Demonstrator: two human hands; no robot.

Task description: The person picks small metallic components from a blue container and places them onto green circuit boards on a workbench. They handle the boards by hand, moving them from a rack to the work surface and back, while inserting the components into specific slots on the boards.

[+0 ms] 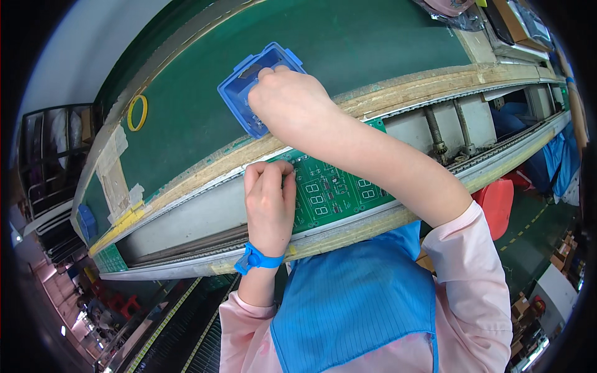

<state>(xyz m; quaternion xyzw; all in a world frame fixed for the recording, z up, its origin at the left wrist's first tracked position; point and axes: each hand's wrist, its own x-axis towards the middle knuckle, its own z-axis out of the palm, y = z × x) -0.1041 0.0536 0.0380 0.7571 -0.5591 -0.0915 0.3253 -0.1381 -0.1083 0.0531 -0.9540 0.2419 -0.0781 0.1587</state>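
A green circuit board (336, 186) with white printed outlines and a few small parts lies across the rails of a conveyor in front of me. At its upper left edge is my left hand (270, 196), with thumb and fingers pinched together; whatever they hold is too small to make out. A blue strap (254, 258) circles that wrist. My right arm crosses over the board, hiding part of it. My right hand (289, 99) reaches into a blue plastic bin (239, 112) on the green bench, fingers curled down and fingertips hidden. Small pieces show inside the bin.
The wooden bench edge (423, 84) runs along the conveyor (180, 224). A yellow ring (137, 112) lies on the green mat (193, 93). Another green board (112, 259) sits at the far left end, near a blue container (87, 222). A red stool (495, 208) stands right.
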